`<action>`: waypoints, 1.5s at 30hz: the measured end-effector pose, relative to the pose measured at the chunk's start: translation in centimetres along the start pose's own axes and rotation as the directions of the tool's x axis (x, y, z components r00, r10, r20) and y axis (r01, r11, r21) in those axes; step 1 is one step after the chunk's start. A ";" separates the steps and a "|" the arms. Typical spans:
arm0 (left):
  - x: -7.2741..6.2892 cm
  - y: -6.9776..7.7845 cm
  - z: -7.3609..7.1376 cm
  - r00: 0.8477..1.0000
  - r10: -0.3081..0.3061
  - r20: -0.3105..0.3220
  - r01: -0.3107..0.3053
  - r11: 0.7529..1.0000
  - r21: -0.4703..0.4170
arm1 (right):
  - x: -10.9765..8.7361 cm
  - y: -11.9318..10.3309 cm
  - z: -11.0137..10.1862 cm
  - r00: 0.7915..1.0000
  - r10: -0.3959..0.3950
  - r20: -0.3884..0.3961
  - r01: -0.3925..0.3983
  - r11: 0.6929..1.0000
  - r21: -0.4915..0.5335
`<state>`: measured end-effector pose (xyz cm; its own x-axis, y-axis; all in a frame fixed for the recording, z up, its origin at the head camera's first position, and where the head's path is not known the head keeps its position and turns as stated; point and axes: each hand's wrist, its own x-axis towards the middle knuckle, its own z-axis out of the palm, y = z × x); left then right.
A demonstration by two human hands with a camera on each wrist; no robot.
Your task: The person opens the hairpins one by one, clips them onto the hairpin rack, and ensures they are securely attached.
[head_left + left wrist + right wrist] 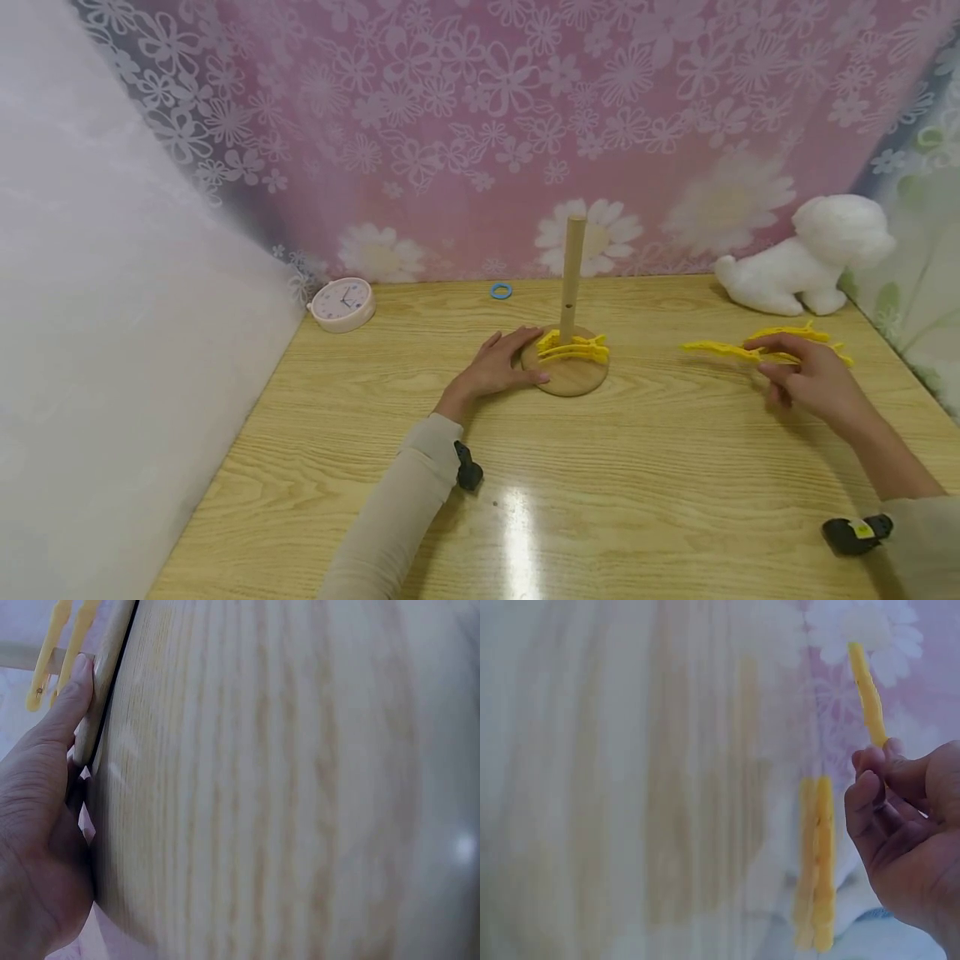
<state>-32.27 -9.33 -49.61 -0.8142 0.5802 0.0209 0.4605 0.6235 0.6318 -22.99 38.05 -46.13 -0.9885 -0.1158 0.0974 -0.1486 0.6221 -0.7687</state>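
My left hand (pixel 495 365) holds the left edge of a round wooden base (pixel 570 382), with the thumb at its front rim. From the base rises an upright wooden post (pixel 573 267). Slim yellow pieces (pixel 577 353) with forked ends lie across the base around the foot of the post. Off to the right, my right hand (pixel 817 385) pinches a long, thin yellow strip (pixel 867 694) between thumb and fingers, raised above the table. Behind that hand, another yellow strip (pixel 823 862) rests on the table.
A round pale clock (pixel 342 305) lies at the back left of the wooden table (pixel 637 500). One small blue ring (pixel 501 290) is near the back edge. A white plush dog (pixel 813 258) sits at the back right, before the flowered curtain (pixel 480 125).
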 end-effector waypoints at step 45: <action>0.1 -0.1 -0.1 1.000 0.000 0.005 0.001 1.000 -0.007 | 7.4 -11.0 10.6 0.968 -0.154 -0.198 0.153 0.988 -0.022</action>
<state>-32.40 -9.33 -49.60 -0.8126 0.5825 0.0167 0.4577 0.6202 0.6371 -28.40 22.13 -43.68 -0.9397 -0.0546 0.3377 -0.2983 0.6143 -0.7305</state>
